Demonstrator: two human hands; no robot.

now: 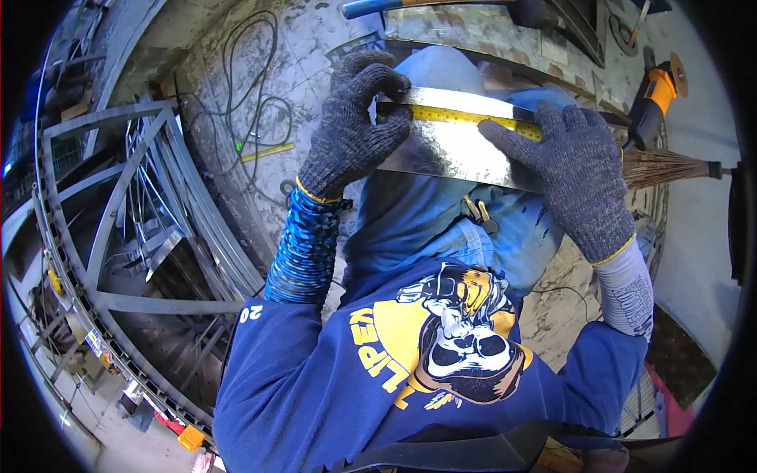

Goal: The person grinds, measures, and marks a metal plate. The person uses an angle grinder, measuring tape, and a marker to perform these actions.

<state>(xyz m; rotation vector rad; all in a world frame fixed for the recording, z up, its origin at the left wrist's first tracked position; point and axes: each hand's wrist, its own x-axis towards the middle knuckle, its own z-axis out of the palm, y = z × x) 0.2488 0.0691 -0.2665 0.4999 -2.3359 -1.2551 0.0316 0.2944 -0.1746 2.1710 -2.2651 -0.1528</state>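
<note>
A shiny, slightly curved metal sheet (457,154) lies across my lap. Along its far part runs the yellow blade of a tape measure (449,116). My left hand (351,126), in a dark knit glove, is closed in a pinch at the sheet's left end, where the blade begins. In a matching glove, my right hand (579,169) grips the right end, its thumb pressing on the blade and its fingers bent over the far edge. The tape's case does not show; the right hand may be hiding it.
Curved metal frames and strips (173,213) are stacked on the left. A black cable (256,102) loops over the dusty floor near a yellow strip (268,151). At the right are an orange angle grinder (658,94) and a broom (670,167). A metal-topped bench (473,31) stands ahead.
</note>
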